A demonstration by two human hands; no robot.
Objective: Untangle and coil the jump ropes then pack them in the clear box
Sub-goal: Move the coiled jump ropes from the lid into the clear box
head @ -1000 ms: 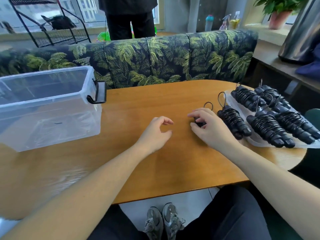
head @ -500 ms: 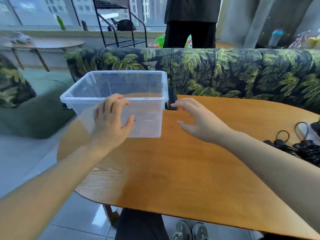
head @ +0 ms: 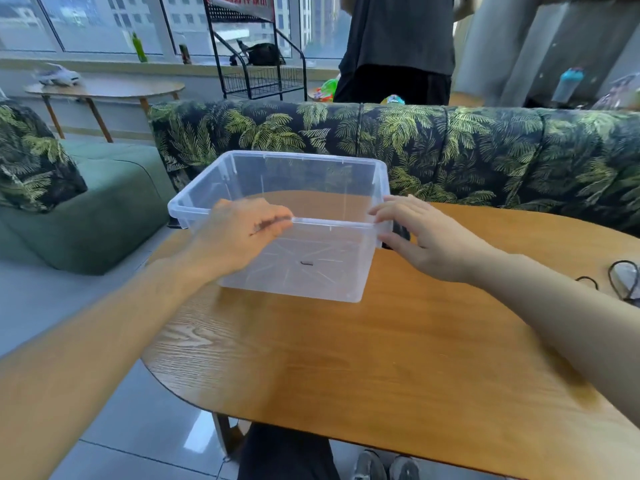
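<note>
The left hand (head: 239, 233) lies over the near rim of the clear box (head: 304, 174), its fingers curled over the edge so that it grips the rim near the left corner. The right hand (head: 426, 233) is at the box's right near corner, fingers nearly straight and spread, the fingertips touching the rim and the thumb reaching under the lip beside a dark latch on that side; it presses rather than clasps. The box stands upright and lidless on the far left part of the wooden bench (head: 346, 358), with only a small dark mark showing through its ribbed floor. Well apart from it, at the bench's right edge, a few thin black loops of the jump ropes (head: 621, 277) show, the remainder cut off by the frame. Behind the bench runs a sofa (head: 485, 150) in a dark palm-leaf print, and a green seat (head: 104, 202) sits to the left. Beyond the sofa a person in dark clothes (head: 398, 46) stands near a black wire rack (head: 263, 64) before the windows.
</note>
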